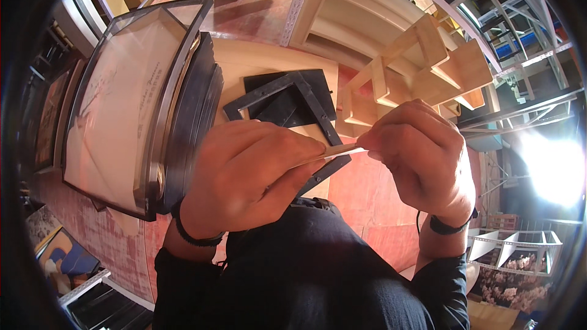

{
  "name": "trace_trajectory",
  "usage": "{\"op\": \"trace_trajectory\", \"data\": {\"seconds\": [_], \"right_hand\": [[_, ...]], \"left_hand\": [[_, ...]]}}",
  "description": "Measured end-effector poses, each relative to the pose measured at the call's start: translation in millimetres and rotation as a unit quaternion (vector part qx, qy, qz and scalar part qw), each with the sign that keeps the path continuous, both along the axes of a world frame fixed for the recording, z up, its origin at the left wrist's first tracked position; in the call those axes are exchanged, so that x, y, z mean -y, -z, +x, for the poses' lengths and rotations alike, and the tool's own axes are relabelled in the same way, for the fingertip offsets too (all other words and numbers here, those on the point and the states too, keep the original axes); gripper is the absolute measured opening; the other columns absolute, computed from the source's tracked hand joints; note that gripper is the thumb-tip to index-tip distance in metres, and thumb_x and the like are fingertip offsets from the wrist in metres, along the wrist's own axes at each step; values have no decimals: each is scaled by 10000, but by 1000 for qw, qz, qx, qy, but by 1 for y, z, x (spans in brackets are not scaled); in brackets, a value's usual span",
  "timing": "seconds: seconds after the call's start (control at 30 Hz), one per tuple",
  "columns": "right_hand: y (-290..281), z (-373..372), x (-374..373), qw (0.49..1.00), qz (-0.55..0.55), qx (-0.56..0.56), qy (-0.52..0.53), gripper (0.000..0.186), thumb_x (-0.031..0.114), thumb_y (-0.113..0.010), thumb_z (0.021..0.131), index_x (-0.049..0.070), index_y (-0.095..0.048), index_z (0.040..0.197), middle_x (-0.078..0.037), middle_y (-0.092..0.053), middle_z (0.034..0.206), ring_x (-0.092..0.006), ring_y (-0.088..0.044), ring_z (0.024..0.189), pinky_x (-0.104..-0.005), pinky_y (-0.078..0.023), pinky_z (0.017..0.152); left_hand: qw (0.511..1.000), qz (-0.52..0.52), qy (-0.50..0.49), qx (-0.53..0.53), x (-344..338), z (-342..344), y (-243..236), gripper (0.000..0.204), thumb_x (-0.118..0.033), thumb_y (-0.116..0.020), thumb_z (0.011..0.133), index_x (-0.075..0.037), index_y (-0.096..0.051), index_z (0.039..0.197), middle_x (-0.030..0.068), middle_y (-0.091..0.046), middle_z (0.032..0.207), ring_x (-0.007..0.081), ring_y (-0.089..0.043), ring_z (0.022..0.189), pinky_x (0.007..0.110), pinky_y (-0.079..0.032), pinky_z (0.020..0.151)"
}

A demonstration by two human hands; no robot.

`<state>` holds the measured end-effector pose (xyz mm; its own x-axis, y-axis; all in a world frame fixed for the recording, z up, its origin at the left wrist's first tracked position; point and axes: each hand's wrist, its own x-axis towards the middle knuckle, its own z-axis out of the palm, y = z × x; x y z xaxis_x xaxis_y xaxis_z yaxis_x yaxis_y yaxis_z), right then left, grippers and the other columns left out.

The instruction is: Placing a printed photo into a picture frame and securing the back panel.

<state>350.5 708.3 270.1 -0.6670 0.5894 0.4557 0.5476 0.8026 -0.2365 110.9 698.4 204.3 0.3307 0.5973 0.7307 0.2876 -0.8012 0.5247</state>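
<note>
In front of my chest, my left hand (251, 177) and my right hand (422, 159) pinch a thin, narrow pale strip (343, 150) between their fingertips, one at each end. My fingers are curled, and part of the strip is hidden behind them. Beyond and below it lie a black square frame (319, 110) with small fittings along its bars and a black panel (320, 85), both on a light brown board (244, 55) on the reddish floor. My left hand partly covers the view of the frame.
At left stands a stack of dark-edged glazed frames (125, 122). Pale wooden shelving (452, 70) and a cream cabinet (333, 6) stand ahead and right. Metal racks (526, 36) line the right edge, near a bright light (553, 168). A white open shelf (513, 244) sits low at right.
</note>
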Motion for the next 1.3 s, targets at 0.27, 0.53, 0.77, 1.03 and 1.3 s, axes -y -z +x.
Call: {"op": "trace_trajectory", "data": {"seconds": [0.27,0.53,0.77,1.03,1.3], "right_hand": [[-2,3,1,1000,-18,-8,3,128,53,-779,748,43,-676,823,-68,-641,775,-245,-614,699,-342,-484,649],[6,1,-2,999,18,-29,0,153,123,-794,732,56,-671,793,-58,-615,776,-259,-580,755,-368,-470,680],[12,0,1,999,33,-24,26,139,108,-769,727,44,-658,781,-79,-609,783,-277,-577,762,-370,-465,673],[11,-2,2,999,17,-7,37,121,83,-742,714,41,-645,772,-84,-593,766,-279,-562,745,-380,-443,682],[14,-3,1,999,18,18,35,133,74,-736,706,48,-636,789,-77,-592,762,-281,-567,753,-379,-424,732]], "left_hand": [[1000,-7,7,-4,1,3,-2,192,44,-779,740,-12,-712,911,120,-758,874,272,-725,708,331,-549,646],[1000,-16,-3,1,4,5,-1,192,49,-778,744,-6,-729,921,109,-759,886,269,-725,721,334,-550,656],[999,-30,-3,13,5,9,-1,177,24,-785,749,-21,-750,916,98,-754,870,264,-719,717,331,-540,646],[999,-48,-2,17,6,10,0,154,10,-786,755,-21,-757,903,87,-740,837,252,-703,677,330,-520,606],[999,-48,-12,11,7,11,3,134,15,-786,757,-20,-744,880,88,-731,817,260,-691,660,328,-503,582]]}}
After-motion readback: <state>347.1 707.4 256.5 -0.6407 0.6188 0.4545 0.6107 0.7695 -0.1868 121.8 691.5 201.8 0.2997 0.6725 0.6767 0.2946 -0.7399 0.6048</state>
